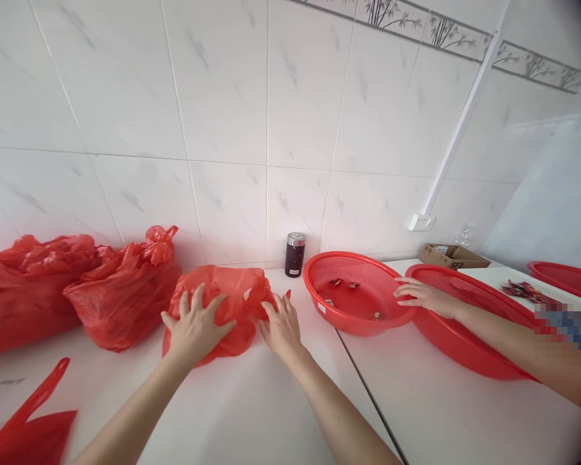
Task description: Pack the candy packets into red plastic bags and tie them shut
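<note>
A full red plastic bag [237, 290] lies on the white counter in front of me. My left hand [196, 326] rests on its left side with fingers spread. Against the bag's right side lies my right hand [281, 326], fingers extended and touching the plastic. Just right of the bag stands a red mesh basket [363, 268] with a few small items inside. Another person's hand [426, 297] rests on the rim of that basket, beside a second larger red basket [465, 342].
Two more stuffed red bags [121, 290] [24, 290] sit at the left against the tiled wall. An empty red bag [24, 433] lies at the lower left. A dark jar [295, 254] stands by the wall. A cardboard box [452, 256] and small packets [525, 290] lie at the right.
</note>
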Action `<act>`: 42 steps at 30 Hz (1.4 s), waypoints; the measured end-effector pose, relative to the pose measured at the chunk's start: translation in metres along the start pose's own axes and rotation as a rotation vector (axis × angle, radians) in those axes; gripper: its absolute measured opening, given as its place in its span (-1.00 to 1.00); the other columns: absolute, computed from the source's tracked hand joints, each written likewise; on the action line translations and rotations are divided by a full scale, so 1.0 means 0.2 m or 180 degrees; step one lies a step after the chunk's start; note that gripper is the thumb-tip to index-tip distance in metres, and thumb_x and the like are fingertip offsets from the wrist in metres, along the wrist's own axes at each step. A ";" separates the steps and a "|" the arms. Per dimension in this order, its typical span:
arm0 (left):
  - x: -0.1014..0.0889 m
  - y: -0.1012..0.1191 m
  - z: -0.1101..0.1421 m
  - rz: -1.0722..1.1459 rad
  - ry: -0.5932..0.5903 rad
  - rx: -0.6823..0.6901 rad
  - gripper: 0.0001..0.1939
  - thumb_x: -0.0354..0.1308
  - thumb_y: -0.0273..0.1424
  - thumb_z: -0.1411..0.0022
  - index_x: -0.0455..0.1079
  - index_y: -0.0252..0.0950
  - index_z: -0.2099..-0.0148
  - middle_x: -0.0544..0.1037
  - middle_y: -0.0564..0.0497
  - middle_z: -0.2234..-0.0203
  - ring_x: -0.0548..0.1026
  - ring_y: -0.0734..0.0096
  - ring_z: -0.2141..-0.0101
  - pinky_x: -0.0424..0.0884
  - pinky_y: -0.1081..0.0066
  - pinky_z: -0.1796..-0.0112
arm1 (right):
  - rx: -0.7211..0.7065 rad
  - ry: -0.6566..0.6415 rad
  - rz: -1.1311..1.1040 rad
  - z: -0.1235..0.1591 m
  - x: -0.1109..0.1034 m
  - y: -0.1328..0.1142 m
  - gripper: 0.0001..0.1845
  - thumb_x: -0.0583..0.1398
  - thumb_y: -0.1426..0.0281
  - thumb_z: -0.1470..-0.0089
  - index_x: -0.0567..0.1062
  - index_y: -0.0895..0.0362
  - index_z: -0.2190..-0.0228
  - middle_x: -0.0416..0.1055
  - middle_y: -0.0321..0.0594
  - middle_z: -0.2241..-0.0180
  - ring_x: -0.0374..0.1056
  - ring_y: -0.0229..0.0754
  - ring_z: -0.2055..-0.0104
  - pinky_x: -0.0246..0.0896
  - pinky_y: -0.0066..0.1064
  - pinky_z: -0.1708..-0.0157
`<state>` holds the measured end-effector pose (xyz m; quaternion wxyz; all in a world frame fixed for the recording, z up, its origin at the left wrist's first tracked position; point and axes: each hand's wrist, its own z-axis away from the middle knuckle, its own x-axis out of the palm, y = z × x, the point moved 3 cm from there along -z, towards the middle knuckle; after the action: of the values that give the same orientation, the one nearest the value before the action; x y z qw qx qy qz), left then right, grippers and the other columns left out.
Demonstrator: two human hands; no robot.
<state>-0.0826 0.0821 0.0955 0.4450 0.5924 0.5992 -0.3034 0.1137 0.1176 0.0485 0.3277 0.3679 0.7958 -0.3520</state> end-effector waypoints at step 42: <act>0.10 -0.15 0.59 0.3781 -0.0800 -0.1634 -0.54 0.19 -0.02 0.01 0.36 -0.27 0.20 0.51 0.03 0.43 0.53 0.29 0.37 0.55 0.17 0.19 | 0.0557 0.0720 -0.1022 0.90 -0.75 0.34 -0.59 -0.01 0.72 0.20 0.44 0.07 0.41 0.34 -0.20 0.30 0.34 -0.14 0.21 0.30 -0.32 0.19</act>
<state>-0.0892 -0.0164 0.0230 0.7304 0.6574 0.1672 0.0795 0.2940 -0.0481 0.0478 0.1429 0.3005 0.8424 -0.4239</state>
